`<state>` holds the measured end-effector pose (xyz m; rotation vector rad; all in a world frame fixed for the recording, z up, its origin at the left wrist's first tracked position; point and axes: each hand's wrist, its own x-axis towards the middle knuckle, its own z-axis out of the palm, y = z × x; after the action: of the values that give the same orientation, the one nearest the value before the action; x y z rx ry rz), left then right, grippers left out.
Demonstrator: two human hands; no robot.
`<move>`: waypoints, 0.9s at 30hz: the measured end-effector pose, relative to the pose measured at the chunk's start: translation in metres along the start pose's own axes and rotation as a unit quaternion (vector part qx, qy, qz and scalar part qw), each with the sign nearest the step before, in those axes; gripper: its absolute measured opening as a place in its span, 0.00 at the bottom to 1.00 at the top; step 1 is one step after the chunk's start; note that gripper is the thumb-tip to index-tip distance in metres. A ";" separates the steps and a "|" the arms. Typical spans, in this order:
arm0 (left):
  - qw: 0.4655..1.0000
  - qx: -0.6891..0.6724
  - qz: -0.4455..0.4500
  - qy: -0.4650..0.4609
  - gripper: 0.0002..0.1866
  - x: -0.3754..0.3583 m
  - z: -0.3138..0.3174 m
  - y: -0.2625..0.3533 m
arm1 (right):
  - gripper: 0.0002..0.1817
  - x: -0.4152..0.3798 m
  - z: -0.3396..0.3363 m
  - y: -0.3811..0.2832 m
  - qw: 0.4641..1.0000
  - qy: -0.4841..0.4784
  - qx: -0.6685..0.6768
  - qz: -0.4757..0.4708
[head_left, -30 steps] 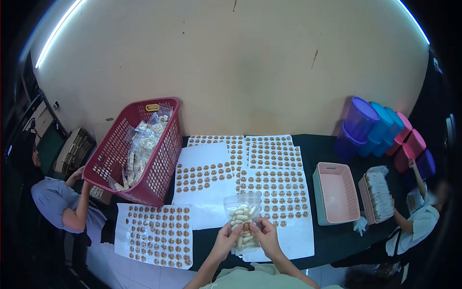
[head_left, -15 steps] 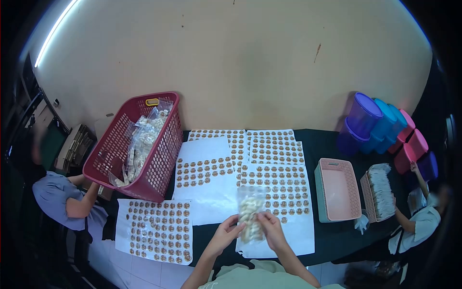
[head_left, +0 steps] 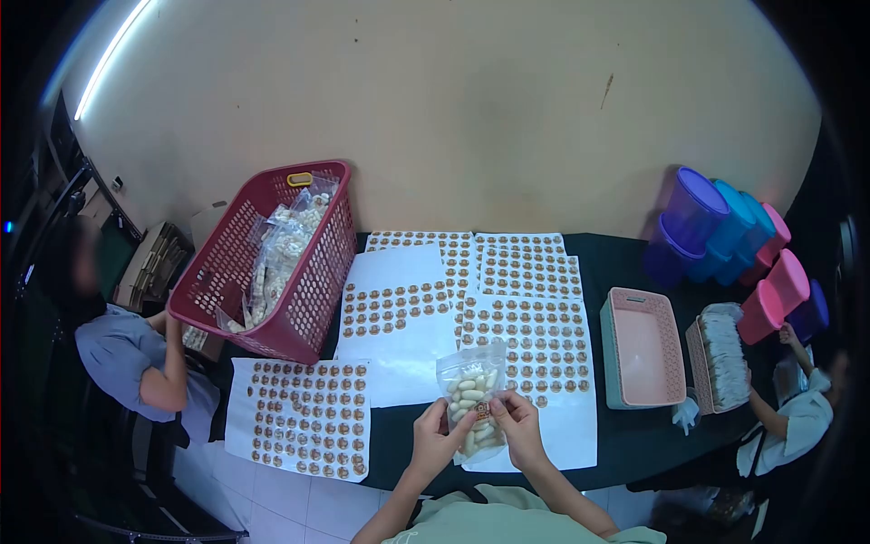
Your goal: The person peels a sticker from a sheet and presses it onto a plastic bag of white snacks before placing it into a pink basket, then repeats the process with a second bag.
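Observation:
A clear zip bag (head_left: 471,374) filled with white oval pieces is held upright between both hands, just above the near edge of the table. My left hand (head_left: 436,439) grips its left side with the thumb across the front. My right hand (head_left: 519,433) closes on the right side, its thumb also on the front. Between the two thumbs a small brown label (head_left: 483,412) shows on the bag, partly covered. Under and behind the bag lies a sheet of round brown stickers (head_left: 544,343), its lower part bare white.
More sticker sheets (head_left: 299,417) spread left and behind. A maroon basket (head_left: 342,236) of filled bags stands at left, near a person (head_left: 136,363). At right are a pink tray (head_left: 645,349), a basket of flat packs (head_left: 722,354), coloured bins (head_left: 696,213) and another person (head_left: 797,422).
The bag's front, blurred before, now shows plainly with the brown label between my thumbs. My fingers have settled closer around it. The whole view has shifted slightly.

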<state>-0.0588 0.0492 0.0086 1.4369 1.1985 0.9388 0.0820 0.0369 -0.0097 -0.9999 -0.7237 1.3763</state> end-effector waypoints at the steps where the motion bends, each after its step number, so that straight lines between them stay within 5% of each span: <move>1: 0.999 -0.030 0.017 0.002 0.15 -0.001 0.002 -0.002 | 0.10 -0.002 0.000 0.000 1.000 0.009 -0.017 -0.014; 12: 0.978 -0.208 -0.009 0.000 0.18 -0.016 0.018 -0.027 | 0.07 -0.005 -0.013 0.000 0.997 -0.007 -0.071 -0.005; 17: 0.975 -0.218 -0.002 -0.034 0.18 -0.011 0.031 -0.029 | 0.07 -0.007 -0.021 -0.006 0.995 0.033 -0.071 -0.056; 27: 0.986 -0.157 0.044 0.037 0.14 -0.001 0.036 -0.031 | 0.09 -0.005 -0.026 0.008 0.961 0.051 -0.221 -0.158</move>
<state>-0.0309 0.0409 -0.0292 1.2179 0.9929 1.1949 0.1011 0.0275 -0.0279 -1.2302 -1.0898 0.8948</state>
